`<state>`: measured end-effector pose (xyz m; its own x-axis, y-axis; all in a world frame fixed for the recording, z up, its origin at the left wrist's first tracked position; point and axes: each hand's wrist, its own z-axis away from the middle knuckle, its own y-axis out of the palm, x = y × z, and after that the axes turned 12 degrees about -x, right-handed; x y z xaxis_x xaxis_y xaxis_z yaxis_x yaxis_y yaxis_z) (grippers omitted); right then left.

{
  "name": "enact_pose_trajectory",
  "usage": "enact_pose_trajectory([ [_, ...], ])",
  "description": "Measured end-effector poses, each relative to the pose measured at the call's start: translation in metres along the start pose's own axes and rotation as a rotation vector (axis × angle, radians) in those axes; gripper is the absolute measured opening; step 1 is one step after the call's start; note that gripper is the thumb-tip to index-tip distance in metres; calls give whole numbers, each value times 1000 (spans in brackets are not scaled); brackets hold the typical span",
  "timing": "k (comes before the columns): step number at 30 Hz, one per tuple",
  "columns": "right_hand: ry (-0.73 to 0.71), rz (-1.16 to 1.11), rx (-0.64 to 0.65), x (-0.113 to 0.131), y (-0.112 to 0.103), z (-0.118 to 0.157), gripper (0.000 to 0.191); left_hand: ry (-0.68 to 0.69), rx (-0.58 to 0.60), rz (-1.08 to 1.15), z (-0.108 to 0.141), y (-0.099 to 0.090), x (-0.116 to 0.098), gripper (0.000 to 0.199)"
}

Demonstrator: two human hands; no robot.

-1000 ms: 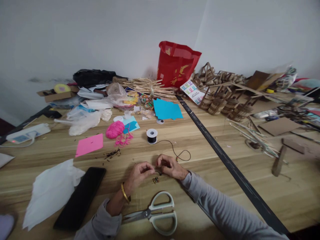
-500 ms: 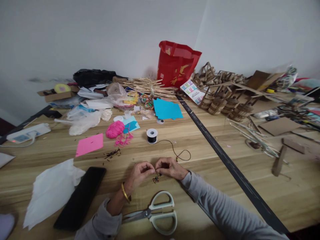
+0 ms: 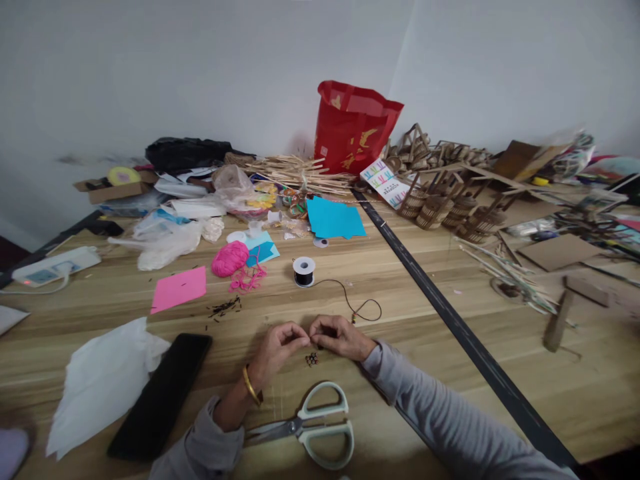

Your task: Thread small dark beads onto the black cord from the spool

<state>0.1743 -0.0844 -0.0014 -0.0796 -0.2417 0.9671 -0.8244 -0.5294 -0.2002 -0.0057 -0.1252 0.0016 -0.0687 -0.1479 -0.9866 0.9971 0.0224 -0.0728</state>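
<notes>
My left hand (image 3: 281, 345) and my right hand (image 3: 340, 337) meet fingertip to fingertip just above the table. Both are closed in a pinch; what lies between the fingers is too small to make out. Directly below them is a small cluster of dark beads (image 3: 312, 359). Behind the hands stands a white spool of black cord (image 3: 304, 272). Its loose cord (image 3: 345, 291) curves to the right into a loop, with a small bead-like piece (image 3: 353, 318) close to my right hand. Scissors (image 3: 320, 427) with pale handles lie nearer to me, blades pointing left.
Left are a black phone-like slab (image 3: 161, 397), white tissue (image 3: 103, 383), pink paper (image 3: 179, 289) and pink yarn (image 3: 230, 259). Blue sheets (image 3: 336, 219) and a red bag (image 3: 355, 127) stand farther back. Small woven baskets (image 3: 434, 208) fill the back right. A dark strip (image 3: 435, 287) crosses the table.
The fingertips of my right hand have shifted very slightly while both hands keep their pinch. Everything else looks the same.
</notes>
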Motion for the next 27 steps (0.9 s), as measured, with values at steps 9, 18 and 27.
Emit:
enact_pose_trajectory([
  [9,64,-85,-17,-2,1,0,26,16,-4,-34,0,0,2,14],
  [18,81,-114,-24,-3,0,-1,28,25,-20,-52,0,0,4,15],
  [27,87,-202,-83,-7,-1,-2,33,68,73,-197,0,-4,-3,10],
])
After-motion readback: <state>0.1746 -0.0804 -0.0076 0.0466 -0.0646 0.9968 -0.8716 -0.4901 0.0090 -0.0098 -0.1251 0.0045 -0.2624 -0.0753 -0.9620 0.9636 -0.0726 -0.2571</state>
